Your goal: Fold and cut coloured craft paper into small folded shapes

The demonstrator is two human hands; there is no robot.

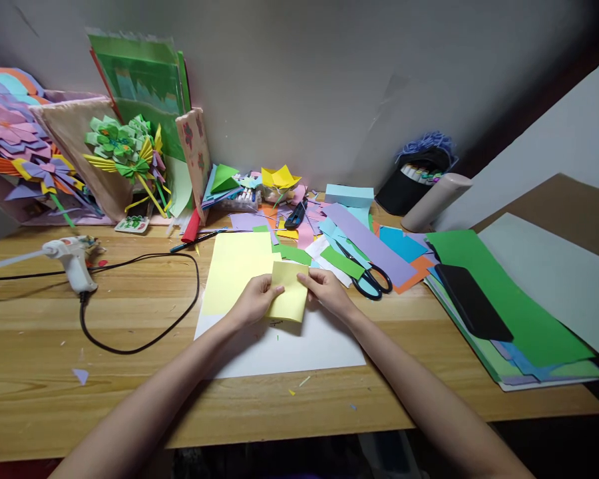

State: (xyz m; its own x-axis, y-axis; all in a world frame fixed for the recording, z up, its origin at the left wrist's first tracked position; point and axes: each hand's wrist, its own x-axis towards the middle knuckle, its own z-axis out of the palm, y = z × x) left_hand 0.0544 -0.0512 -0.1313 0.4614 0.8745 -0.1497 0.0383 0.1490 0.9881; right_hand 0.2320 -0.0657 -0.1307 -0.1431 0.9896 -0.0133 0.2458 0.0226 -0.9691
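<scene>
A small piece of yellow paper [288, 299], roughly square, is held up between my two hands over the middle of the table. My left hand [253, 297] grips its left edge, thumb on the near face. On the opposite edge, my right hand [331, 291] pinches the upper right part with its thumb on top. Whether the piece is folded, I cannot tell. Beneath it lie a larger yellow sheet [234, 273] and a white sheet [299, 352]. Black-handled scissors [374, 279] rest just beyond my right hand, partly under a green strip.
A white glue gun [74, 263] with a looping black cord stands at left. Coloured paper scraps [369, 243] cover the table's back middle. At right, a black phone [473, 303] lies on stacked green paper [539, 319]. Paper flowers [120, 146] and a black pen holder [404, 183] stand behind.
</scene>
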